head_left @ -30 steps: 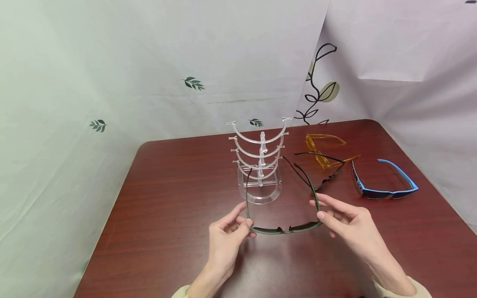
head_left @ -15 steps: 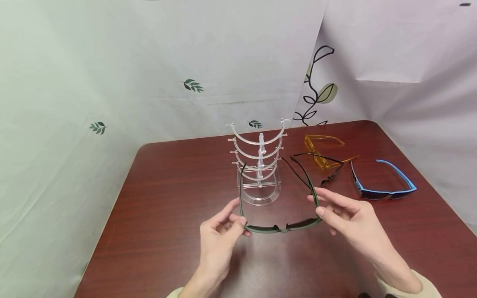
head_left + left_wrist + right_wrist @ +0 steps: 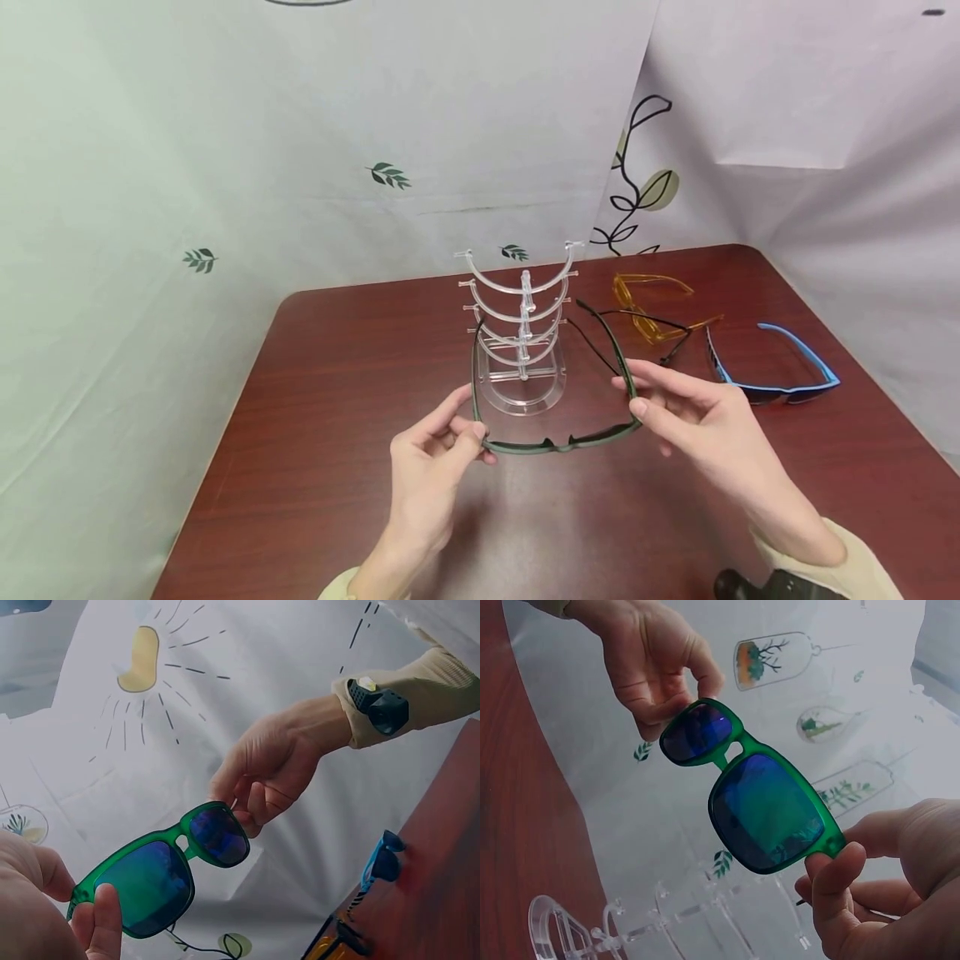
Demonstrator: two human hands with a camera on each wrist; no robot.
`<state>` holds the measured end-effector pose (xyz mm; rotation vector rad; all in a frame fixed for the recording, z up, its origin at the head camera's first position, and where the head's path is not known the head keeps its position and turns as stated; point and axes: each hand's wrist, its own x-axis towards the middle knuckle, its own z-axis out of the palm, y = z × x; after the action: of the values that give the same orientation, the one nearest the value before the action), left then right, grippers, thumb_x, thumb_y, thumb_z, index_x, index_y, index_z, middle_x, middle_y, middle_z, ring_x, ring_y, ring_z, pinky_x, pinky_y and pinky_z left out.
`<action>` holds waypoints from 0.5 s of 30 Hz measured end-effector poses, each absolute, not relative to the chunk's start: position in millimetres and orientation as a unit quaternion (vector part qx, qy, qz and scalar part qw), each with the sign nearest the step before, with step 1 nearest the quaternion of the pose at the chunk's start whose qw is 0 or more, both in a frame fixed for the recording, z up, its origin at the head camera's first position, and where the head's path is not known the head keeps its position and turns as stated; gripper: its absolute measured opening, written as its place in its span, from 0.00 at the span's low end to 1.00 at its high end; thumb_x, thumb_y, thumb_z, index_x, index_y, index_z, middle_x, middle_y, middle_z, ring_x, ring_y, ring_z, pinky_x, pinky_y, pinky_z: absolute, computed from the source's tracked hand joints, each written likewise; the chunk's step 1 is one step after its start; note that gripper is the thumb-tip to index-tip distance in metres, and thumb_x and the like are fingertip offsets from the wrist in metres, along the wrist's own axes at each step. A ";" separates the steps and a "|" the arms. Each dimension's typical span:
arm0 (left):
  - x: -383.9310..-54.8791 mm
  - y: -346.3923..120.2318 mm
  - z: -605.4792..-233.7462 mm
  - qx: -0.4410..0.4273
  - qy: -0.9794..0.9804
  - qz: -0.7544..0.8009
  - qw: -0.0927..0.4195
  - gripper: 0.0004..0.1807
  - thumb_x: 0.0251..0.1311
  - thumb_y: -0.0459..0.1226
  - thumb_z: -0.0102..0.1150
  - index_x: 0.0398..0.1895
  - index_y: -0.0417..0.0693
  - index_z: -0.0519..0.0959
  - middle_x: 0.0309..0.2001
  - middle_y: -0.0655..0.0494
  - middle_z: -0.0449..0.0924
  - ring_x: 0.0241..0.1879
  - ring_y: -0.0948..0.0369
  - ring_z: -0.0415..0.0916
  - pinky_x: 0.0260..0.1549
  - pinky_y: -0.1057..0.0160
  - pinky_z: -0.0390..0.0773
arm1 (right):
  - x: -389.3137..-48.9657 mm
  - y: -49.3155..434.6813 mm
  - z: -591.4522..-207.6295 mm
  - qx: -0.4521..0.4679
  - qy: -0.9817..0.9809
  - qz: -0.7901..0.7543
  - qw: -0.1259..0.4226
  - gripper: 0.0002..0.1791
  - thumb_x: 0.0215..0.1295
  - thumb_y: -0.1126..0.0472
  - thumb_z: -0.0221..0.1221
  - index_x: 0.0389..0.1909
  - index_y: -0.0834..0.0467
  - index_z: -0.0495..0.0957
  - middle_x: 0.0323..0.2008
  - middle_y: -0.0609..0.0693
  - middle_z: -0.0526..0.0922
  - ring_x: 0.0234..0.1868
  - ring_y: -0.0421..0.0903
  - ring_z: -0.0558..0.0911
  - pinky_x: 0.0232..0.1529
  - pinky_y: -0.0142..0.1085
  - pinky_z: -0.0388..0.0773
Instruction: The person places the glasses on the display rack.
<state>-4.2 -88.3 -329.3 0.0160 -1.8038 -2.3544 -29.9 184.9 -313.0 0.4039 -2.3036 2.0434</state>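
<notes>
Green-framed sunglasses [image 3: 558,447] with blue-green mirrored lenses hang level above the table, temples unfolded and pointing away from me. My left hand [image 3: 435,467] pinches their left hinge corner between thumb and fingers. At the opposite corner my right hand [image 3: 701,425] pinches the frame and temple the same way. Both lenses [image 3: 765,814] face the right wrist camera. Just beyond the sunglasses stands a clear plastic eyewear stand [image 3: 525,375] with several curved tiers, none carrying glasses; the temple tips overlap its lower tiers in the head view.
To the right lie blue-framed sunglasses [image 3: 806,388], yellow glasses [image 3: 645,323] and a dark-framed pair [image 3: 660,320], partly hidden behind my right hand. The brown table [image 3: 345,375] meets a pale patterned curtain [image 3: 300,150] at its back and sides. A dark camera [image 3: 386,712] is strapped on my right wrist.
Both hands have carried the green sunglasses slightly left and farther forward, toward the stand. The grip at each corner stays the same. The other glasses and the stand have not moved.
</notes>
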 end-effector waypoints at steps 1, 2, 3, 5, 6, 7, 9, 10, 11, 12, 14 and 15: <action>-4.6 -88.5 -327.6 0.003 -0.604 -0.792 0.089 0.25 0.54 0.17 0.57 0.59 0.25 0.75 0.24 0.51 0.78 0.20 0.61 0.77 0.27 0.60 0.86 | -30.4 184.7 -311.6 0.130 -0.742 0.658 0.018 0.22 0.66 0.73 0.62 0.61 0.67 0.77 0.46 0.53 0.87 0.19 0.42 0.74 0.18 0.34 0.72; -5.0 -88.8 -325.8 0.000 -0.603 -0.793 0.092 0.25 0.54 0.17 0.57 0.59 0.25 0.75 0.24 0.51 0.78 0.19 0.61 0.77 0.27 0.60 0.86 | -31.0 184.4 -310.1 0.129 -0.741 0.659 0.017 0.22 0.66 0.73 0.62 0.61 0.67 0.77 0.45 0.54 0.87 0.19 0.42 0.74 0.18 0.34 0.73; -5.5 -89.0 -324.1 -0.004 -0.601 -0.794 0.094 0.25 0.54 0.17 0.58 0.59 0.24 0.75 0.24 0.51 0.78 0.19 0.60 0.77 0.27 0.60 0.86 | -31.5 184.2 -308.7 0.129 -0.742 0.658 0.017 0.22 0.66 0.73 0.62 0.60 0.67 0.77 0.45 0.54 0.87 0.20 0.42 0.74 0.18 0.34 0.73; -6.7 -89.2 -320.2 -0.011 -0.598 -0.795 0.100 0.24 0.55 0.18 0.58 0.59 0.24 0.75 0.25 0.51 0.78 0.19 0.60 0.77 0.27 0.61 0.86 | -32.7 184.0 -305.3 0.126 -0.744 0.656 0.016 0.21 0.66 0.72 0.63 0.60 0.66 0.77 0.45 0.55 0.87 0.20 0.42 0.75 0.19 0.34 0.74; -7.6 -89.3 -318.4 -0.013 -0.597 -0.795 0.102 0.24 0.55 0.18 0.58 0.59 0.24 0.75 0.25 0.51 0.78 0.19 0.60 0.77 0.27 0.60 0.86 | -33.4 183.9 -303.5 0.124 -0.745 0.655 0.015 0.21 0.66 0.72 0.63 0.60 0.66 0.77 0.45 0.55 0.87 0.21 0.42 0.76 0.19 0.33 0.74; -8.7 -89.6 -316.7 -0.014 -0.597 -0.796 0.103 0.24 0.55 0.18 0.58 0.59 0.24 0.75 0.24 0.51 0.78 0.19 0.60 0.77 0.27 0.60 0.86 | -34.3 183.9 -301.8 0.122 -0.748 0.652 0.015 0.21 0.66 0.71 0.63 0.60 0.66 0.78 0.45 0.54 0.87 0.21 0.42 0.76 0.19 0.34 0.74; -11.4 -90.4 -313.5 -0.012 -0.595 -0.797 0.102 0.24 0.55 0.18 0.58 0.59 0.24 0.75 0.24 0.51 0.78 0.18 0.60 0.77 0.27 0.60 0.86 | -36.5 183.4 -298.4 0.118 -0.755 0.644 0.016 0.21 0.66 0.70 0.63 0.60 0.65 0.78 0.44 0.54 0.87 0.21 0.42 0.76 0.19 0.33 0.74; -12.8 -90.8 -312.0 -0.010 -0.594 -0.798 0.100 0.24 0.55 0.18 0.58 0.59 0.24 0.75 0.24 0.51 0.78 0.19 0.60 0.77 0.27 0.60 0.86 | -37.8 183.0 -296.8 0.117 -0.758 0.641 0.016 0.21 0.66 0.70 0.64 0.60 0.64 0.78 0.44 0.54 0.87 0.20 0.42 0.76 0.19 0.33 0.74; -14.3 -91.2 -310.6 -0.008 -0.593 -0.799 0.099 0.24 0.55 0.18 0.58 0.59 0.24 0.75 0.24 0.51 0.78 0.19 0.60 0.77 0.27 0.60 0.86 | -39.3 182.6 -295.4 0.118 -0.760 0.639 0.017 0.21 0.66 0.69 0.64 0.60 0.64 0.78 0.44 0.54 0.87 0.20 0.42 0.76 0.20 0.33 0.74; -15.9 -91.6 -309.4 -0.006 -0.593 -0.800 0.097 0.24 0.55 0.18 0.58 0.59 0.24 0.75 0.24 0.51 0.78 0.19 0.60 0.77 0.27 0.60 0.86 | -40.9 182.3 -294.2 0.119 -0.761 0.637 0.018 0.21 0.66 0.69 0.64 0.60 0.64 0.79 0.44 0.54 0.87 0.20 0.42 0.76 0.20 0.33 0.74; -19.0 -92.3 -307.1 -0.002 -0.589 -0.802 0.093 0.24 0.56 0.18 0.58 0.59 0.24 0.75 0.24 0.51 0.77 0.20 0.61 0.77 0.27 0.60 0.86 | -44.3 181.5 -292.1 0.122 -0.761 0.637 0.018 0.21 0.66 0.69 0.64 0.60 0.63 0.79 0.44 0.53 0.87 0.19 0.43 0.75 0.20 0.33 0.74; -20.5 -92.5 -306.2 -0.001 -0.588 -0.803 0.092 0.24 0.56 0.18 0.58 0.59 0.24 0.75 0.24 0.51 0.77 0.20 0.61 0.77 0.27 0.60 0.86 | -46.1 181.3 -291.4 0.124 -0.757 0.641 0.017 0.21 0.66 0.69 0.64 0.60 0.63 0.79 0.44 0.53 0.87 0.18 0.43 0.75 0.20 0.33 0.74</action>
<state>-20.5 -92.5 -306.2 -0.0018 -1.7466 -2.3852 -46.1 181.3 -291.4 0.3868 -2.3539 1.9918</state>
